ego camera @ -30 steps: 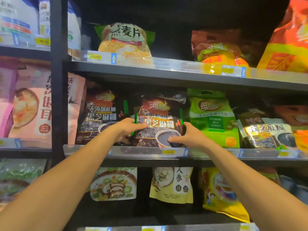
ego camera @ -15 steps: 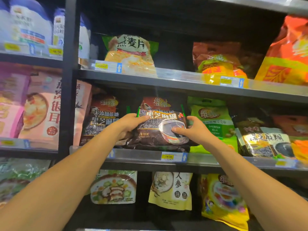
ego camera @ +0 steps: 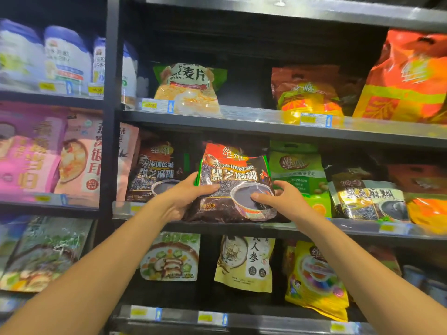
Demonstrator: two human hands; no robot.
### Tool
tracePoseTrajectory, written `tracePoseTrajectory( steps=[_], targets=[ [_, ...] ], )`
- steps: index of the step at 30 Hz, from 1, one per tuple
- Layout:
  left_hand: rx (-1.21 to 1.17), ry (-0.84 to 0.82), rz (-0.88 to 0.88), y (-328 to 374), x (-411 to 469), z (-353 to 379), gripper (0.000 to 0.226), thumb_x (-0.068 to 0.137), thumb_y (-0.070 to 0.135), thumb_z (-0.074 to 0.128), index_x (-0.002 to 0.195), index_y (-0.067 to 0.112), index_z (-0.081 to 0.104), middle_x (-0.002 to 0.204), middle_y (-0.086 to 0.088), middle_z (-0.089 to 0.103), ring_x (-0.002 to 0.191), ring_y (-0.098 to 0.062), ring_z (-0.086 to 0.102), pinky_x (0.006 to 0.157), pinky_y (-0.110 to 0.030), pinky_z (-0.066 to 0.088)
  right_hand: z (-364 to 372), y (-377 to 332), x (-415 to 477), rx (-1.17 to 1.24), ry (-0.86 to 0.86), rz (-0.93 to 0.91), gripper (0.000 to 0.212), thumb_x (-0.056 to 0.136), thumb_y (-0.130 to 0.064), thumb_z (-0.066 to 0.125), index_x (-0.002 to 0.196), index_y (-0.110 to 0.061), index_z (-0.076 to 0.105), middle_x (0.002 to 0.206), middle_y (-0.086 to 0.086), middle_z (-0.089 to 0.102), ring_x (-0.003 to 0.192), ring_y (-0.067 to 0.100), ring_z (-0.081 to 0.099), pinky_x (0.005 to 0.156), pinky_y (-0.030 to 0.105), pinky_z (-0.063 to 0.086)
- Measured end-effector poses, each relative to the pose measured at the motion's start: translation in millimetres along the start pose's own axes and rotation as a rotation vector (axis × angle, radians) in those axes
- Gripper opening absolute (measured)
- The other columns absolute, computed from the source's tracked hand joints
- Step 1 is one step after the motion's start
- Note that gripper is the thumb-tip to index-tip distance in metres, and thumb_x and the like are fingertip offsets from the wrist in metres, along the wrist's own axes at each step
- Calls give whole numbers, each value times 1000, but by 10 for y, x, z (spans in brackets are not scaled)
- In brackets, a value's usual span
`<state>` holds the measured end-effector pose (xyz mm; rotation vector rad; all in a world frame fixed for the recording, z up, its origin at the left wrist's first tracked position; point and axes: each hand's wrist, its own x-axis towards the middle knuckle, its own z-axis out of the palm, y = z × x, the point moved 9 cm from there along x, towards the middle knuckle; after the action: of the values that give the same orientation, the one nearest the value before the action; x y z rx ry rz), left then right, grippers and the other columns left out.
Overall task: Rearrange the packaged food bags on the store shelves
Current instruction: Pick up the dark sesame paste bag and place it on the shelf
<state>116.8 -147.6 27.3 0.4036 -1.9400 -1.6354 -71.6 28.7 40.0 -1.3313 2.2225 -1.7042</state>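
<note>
Both of your hands are on the black sesame bag (ego camera: pixel 232 182), the dark pack with a red top and green side edges that stands at the front of the middle shelf (ego camera: pixel 314 229). Your left hand (ego camera: pixel 187 198) is closed around the bag's left edge, thumb lying across the front and the other fingers hidden behind it. Your right hand (ego camera: pixel 280 195) is pressed on the printed bowl at the lower right of the front, thumb flat on the film, the fingers curled loosely toward the right edge; how firmly it grips you cannot tell from here. The bag leans with its top tipped back and its bottom reaching the shelf's front lip, over the price strip. Just to its left, set further back, stands a second sesame bag (ego camera: pixel 157 170) of the same design, partly behind your left wrist. Just to its right is a green soy milk powder bag (ego camera: pixel 298 170), touching or nearly touching your right hand, and beyond that a foil-fronted sesame bag (ego camera: pixel 367 197) lies tilted. On the shelf above stand an oatmeal bag (ego camera: pixel 188 85), an orange and yellow bag (ego camera: pixel 307 93) and a large orange bag (ego camera: pixel 408 78). Below hang a vegetable soup pouch (ego camera: pixel 170 257), a pale ginseng pouch (ego camera: pixel 246 262) and a yellow bag (ego camera: pixel 314 276). In the bay to the left are pink pouches (ego camera: pixel 79 155) and white tins with blue lids (ego camera: pixel 66 56).
</note>
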Motion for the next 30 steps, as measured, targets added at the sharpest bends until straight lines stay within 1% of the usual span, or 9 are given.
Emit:
tracePoseTrajectory(
  steps=[4,8,13,17,19,22,25,27,30],
  targets=[
    [-31,68,46,-109,-220,42,42,92,18,78,122,36,55,101,8,75,86,-9,74,63,-22,57,51,92,-233,57,-108,37,99,64,-49,94,145,-21,46,111,-9,63,100,8,64,79,27,53],
    [-43,116,45,-178,-487,13,48,89,18,81,128,33,57,110,-3,80,99,-25,78,85,-43,62,145,79,-393,78,-184,60,125,38,-71,94,145,-26,48,124,-3,69,108,18,71,97,43,58],
    [-47,171,25,-204,-808,-190,55,84,22,85,129,37,56,115,-9,79,103,-33,77,95,-54,59,419,-75,-516,73,-282,53,85,57,-63,93,126,-26,59,116,-5,72,104,18,72,98,45,57],
    [-8,247,21,-174,-973,-461,56,85,25,84,133,23,56,116,-10,78,103,-30,76,92,-46,60,667,-270,-509,111,-319,13,51,72,-47,90,112,-27,66,109,-6,76,99,15,73,87,34,57],
    [22,277,18,-162,-996,-603,60,83,32,86,133,18,57,115,-9,78,101,-28,77,91,-43,60,810,-338,-477,146,-335,13,47,74,-41,91,111,-24,69,106,-3,79,95,14,76,82,30,56],
    [82,297,36,-160,-925,-848,81,65,52,93,132,23,58,118,-6,78,107,-29,75,103,-52,55,1016,-429,-359,153,-331,11,47,73,-39,91,111,-21,72,102,-3,80,94,16,76,87,33,58],
    [122,303,71,-90,-833,-1072,65,75,44,89,130,23,59,116,-5,79,106,-27,76,103,-52,55,1247,-493,-187,144,-335,26,44,72,-45,91,103,-24,69,105,-3,77,98,17,73,94,38,55],
    [147,311,88,-7,-746,-1227,50,86,33,84,128,20,61,113,-5,79,102,-25,77,99,-48,58,1391,-564,-75,148,-337,33,58,69,-50,91,112,-20,66,113,-1,73,100,17,71,90,35,54],
    [187,302,89,65,-539,-1469,42,90,29,80,126,18,63,109,-5,80,97,-23,78,94,-44,61,1592,-612,155,133,-317,58,93,63,-60,91,136,-13,57,135,5,61,116,22,63,99,39,47]
  ],
)
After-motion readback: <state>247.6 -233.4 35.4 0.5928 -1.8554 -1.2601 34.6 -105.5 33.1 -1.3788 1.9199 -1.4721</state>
